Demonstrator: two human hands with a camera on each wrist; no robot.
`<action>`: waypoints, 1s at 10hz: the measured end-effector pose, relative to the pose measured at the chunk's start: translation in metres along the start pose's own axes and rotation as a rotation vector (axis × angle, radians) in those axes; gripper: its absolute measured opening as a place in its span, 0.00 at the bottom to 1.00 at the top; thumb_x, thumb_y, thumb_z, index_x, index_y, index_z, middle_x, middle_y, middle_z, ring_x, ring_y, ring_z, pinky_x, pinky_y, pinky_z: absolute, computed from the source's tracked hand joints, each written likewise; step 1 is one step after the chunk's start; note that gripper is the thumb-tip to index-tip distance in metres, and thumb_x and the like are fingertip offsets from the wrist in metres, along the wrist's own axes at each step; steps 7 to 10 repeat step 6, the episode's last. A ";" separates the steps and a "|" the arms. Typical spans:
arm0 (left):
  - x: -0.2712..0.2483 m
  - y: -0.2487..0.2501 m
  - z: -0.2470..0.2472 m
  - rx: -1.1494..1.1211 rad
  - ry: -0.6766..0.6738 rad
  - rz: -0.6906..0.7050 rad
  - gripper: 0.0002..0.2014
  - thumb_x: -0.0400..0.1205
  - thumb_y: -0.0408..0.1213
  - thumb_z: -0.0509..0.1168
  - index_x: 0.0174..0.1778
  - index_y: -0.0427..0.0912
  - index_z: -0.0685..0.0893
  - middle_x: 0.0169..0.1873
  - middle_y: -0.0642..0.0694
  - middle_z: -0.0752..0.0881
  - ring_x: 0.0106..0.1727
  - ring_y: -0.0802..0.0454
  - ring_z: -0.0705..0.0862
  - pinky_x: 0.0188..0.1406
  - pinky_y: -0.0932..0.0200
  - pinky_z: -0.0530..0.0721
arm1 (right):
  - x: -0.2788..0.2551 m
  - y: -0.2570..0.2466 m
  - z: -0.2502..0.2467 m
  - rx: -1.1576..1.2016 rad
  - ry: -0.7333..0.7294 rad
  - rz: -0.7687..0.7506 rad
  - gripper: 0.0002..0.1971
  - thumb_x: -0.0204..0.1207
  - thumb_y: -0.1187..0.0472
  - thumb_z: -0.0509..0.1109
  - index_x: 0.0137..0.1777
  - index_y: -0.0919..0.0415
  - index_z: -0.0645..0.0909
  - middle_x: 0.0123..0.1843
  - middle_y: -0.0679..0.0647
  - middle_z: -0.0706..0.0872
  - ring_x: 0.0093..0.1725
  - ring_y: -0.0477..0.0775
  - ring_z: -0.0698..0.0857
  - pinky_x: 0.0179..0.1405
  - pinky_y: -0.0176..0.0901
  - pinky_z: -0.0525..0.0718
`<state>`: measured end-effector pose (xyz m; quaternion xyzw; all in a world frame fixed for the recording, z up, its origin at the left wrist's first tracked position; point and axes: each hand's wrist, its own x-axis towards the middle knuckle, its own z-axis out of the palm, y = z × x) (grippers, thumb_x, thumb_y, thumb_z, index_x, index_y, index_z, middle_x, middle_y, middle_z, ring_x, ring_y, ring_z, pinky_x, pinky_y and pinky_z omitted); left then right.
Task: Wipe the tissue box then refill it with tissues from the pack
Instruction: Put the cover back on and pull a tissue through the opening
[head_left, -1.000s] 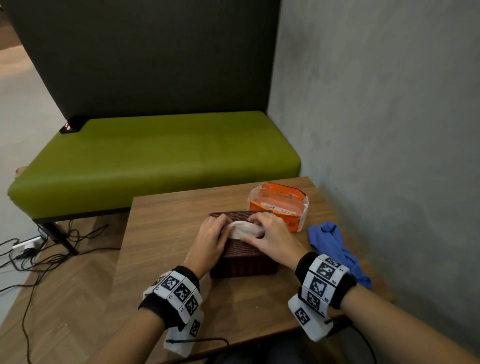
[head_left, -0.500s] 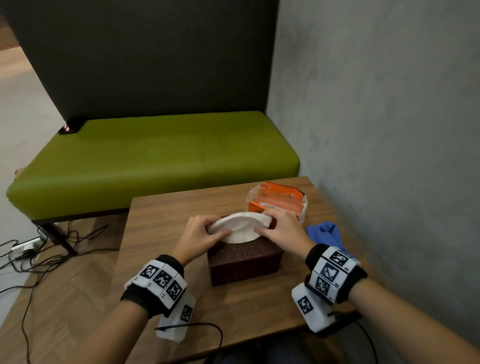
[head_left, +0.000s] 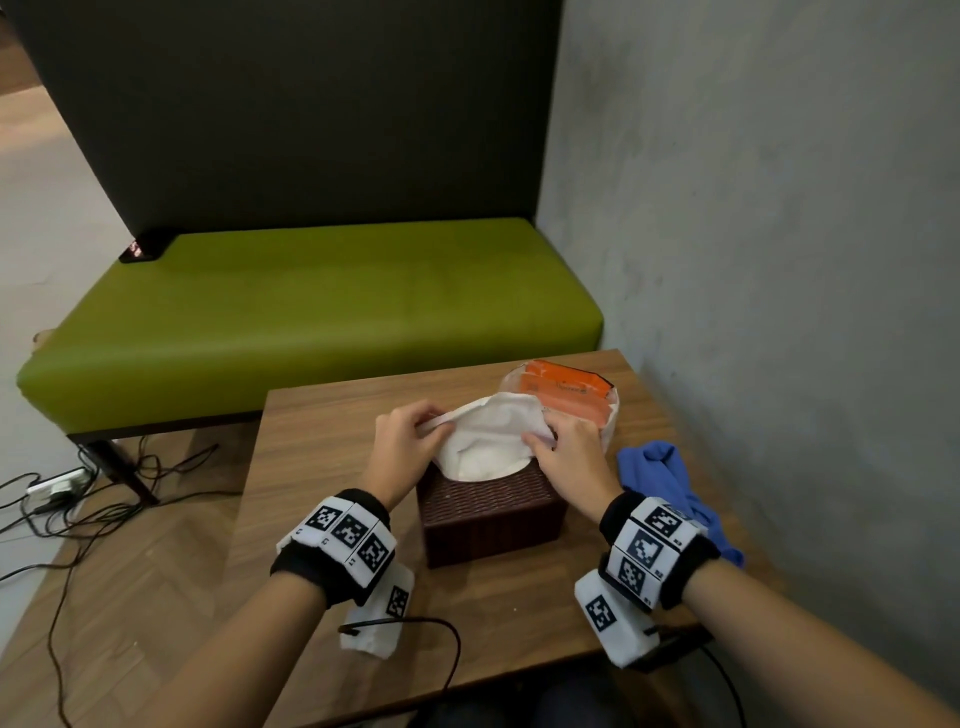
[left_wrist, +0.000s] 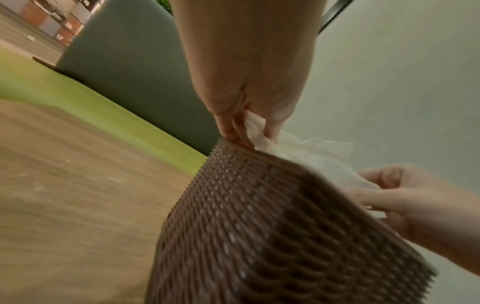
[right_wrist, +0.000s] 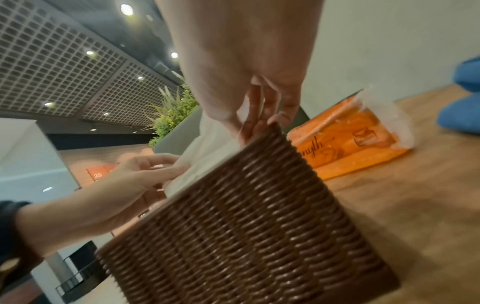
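A dark brown woven tissue box (head_left: 491, 514) (left_wrist: 272, 236) (right_wrist: 246, 226) stands on the wooden table (head_left: 322, 467). A white stack of tissues (head_left: 488, 441) (left_wrist: 306, 152) (right_wrist: 207, 156) bows up out of its open top. My left hand (head_left: 410, 441) (left_wrist: 246, 127) pinches the stack's left edge. My right hand (head_left: 566, 452) (right_wrist: 257, 123) pinches its right edge at the box rim. The orange tissue pack (head_left: 566, 400) (right_wrist: 348, 144) lies open just behind the box.
A blue cloth (head_left: 670, 488) (right_wrist: 462, 102) lies crumpled right of the box, near the grey wall (head_left: 779, 260). A green bench (head_left: 311, 322) stands beyond the table's far edge. Cables and a power strip (head_left: 57, 486) lie on the floor at left.
The tissue stack has risen from flat in the box to a wide bowed sheet held above the rim. Both hands have spread apart and drawn back along its edges.
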<state>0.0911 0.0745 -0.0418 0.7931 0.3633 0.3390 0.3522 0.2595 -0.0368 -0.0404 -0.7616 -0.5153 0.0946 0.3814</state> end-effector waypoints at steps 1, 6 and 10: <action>-0.003 -0.001 -0.003 -0.053 -0.028 0.036 0.09 0.76 0.33 0.69 0.52 0.43 0.85 0.40 0.54 0.87 0.42 0.71 0.84 0.38 0.81 0.77 | 0.000 -0.002 -0.001 -0.011 -0.007 0.013 0.08 0.77 0.61 0.67 0.37 0.60 0.75 0.34 0.54 0.79 0.37 0.52 0.77 0.36 0.40 0.66; -0.026 -0.023 -0.017 0.084 -0.127 0.194 0.10 0.82 0.47 0.60 0.58 0.54 0.77 0.54 0.61 0.79 0.56 0.66 0.79 0.57 0.78 0.73 | -0.073 0.025 -0.032 0.080 0.089 0.201 0.10 0.73 0.67 0.70 0.51 0.55 0.78 0.41 0.47 0.81 0.41 0.42 0.80 0.41 0.24 0.74; -0.026 -0.023 -0.017 0.084 -0.127 0.194 0.10 0.82 0.47 0.60 0.58 0.54 0.77 0.54 0.61 0.79 0.56 0.66 0.79 0.57 0.78 0.73 | -0.073 0.025 -0.032 0.080 0.089 0.201 0.10 0.73 0.67 0.70 0.51 0.55 0.78 0.41 0.47 0.81 0.41 0.42 0.80 0.41 0.24 0.74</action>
